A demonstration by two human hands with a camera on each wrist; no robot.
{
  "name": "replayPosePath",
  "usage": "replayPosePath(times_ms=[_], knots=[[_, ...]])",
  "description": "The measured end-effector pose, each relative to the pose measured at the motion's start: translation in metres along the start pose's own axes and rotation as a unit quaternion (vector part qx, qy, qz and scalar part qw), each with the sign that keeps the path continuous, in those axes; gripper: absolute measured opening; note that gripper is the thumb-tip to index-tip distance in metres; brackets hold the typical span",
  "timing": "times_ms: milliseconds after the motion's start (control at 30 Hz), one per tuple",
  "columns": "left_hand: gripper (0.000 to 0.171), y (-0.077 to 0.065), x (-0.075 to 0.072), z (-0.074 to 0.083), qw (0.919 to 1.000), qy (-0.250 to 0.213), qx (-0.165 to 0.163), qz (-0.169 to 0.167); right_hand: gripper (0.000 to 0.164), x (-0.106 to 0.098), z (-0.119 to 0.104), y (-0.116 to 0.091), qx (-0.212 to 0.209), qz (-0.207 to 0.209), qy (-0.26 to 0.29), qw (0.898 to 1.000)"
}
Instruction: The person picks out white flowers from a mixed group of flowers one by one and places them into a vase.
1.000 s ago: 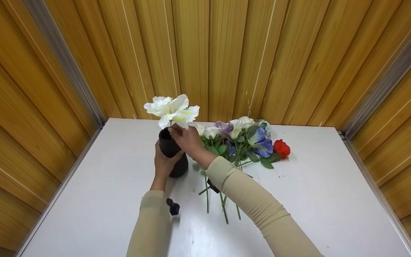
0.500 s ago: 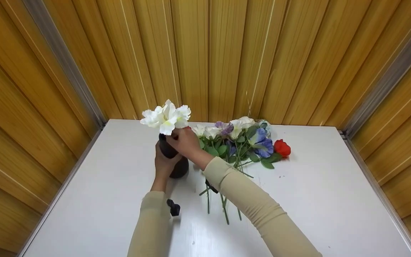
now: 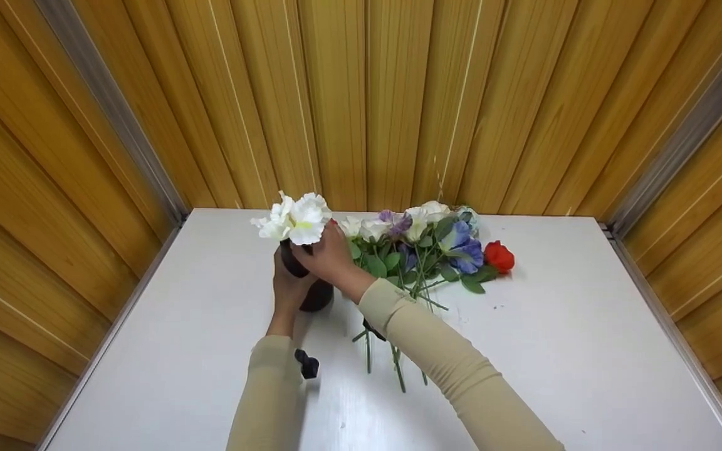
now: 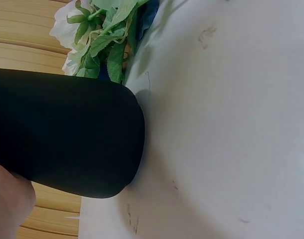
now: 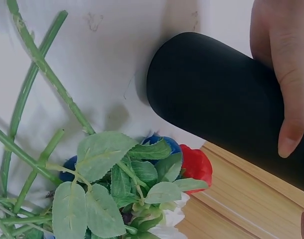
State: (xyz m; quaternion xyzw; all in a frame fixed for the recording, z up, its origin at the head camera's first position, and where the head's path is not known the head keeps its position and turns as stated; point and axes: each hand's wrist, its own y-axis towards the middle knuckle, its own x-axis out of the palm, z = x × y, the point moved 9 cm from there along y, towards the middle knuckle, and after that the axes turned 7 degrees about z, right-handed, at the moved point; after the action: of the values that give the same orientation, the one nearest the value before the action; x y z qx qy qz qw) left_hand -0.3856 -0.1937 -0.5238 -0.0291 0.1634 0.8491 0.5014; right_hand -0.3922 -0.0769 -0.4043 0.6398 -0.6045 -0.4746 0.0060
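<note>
A black vase point(image 3: 318, 296) stands on the white table, its lower body wide in the left wrist view. My left hand point(image 3: 287, 289) grips it around the upper part; in the right wrist view the thumb lies across the vase's dark side point(image 5: 217, 94). At the vase's mouth, my right hand point(image 3: 332, 255) pinches the white artificial flower point(image 3: 301, 219) just under its bloom. The stem is hidden by the hand and the vase. The ruffled petals sit close above the rim, leaning slightly left.
Right of the vase lies a pile of artificial flowers: white roses point(image 3: 373, 229), a blue flower point(image 3: 463, 248), a red rose point(image 3: 499, 257), with green stems point(image 3: 397, 369) toward the front. A small black object point(image 3: 308, 364) shows beside the left sleeve. Wood-patterned panels point(image 3: 392, 100) enclose the table point(image 3: 555, 351).
The white flower has gone down toward the vase's mouth, its bloom turning a little. My right hand has moved slightly down with it; the left hand keeps its grip on the vase.
</note>
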Motion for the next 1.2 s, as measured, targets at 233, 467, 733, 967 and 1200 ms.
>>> replayPosePath(times_ms=[233, 467, 733, 967, 1200], knots=[[0.101, -0.001, 0.000, 0.001, 0.9999, 0.000, -0.011, 0.003, 0.050, 0.001, -0.001, -0.001, -0.015, -0.016, -0.016, 1.000], [0.101, 0.000, 0.003, 0.002, 0.9982, 0.059, -0.006, -0.011, 0.031, 0.000, -0.008, -0.003, -0.092, -0.020, -0.104, 0.990], [0.098, 0.002, 0.002, 0.005, 0.9987, 0.047, 0.020, 0.003, 0.013, -0.023, -0.015, -0.004, -0.137, 0.041, -0.025, 0.989], [0.095, 0.002, -0.001, -0.001, 0.9995, 0.025, -0.015, 0.014, 0.017, -0.044, -0.007, -0.001, -0.126, 0.077, 0.012, 0.989], [0.098, 0.000, 0.001, 0.000, 0.9998, -0.005, -0.010, 0.017, 0.015, -0.072, 0.022, -0.003, -0.101, 0.101, 0.012, 0.990]])
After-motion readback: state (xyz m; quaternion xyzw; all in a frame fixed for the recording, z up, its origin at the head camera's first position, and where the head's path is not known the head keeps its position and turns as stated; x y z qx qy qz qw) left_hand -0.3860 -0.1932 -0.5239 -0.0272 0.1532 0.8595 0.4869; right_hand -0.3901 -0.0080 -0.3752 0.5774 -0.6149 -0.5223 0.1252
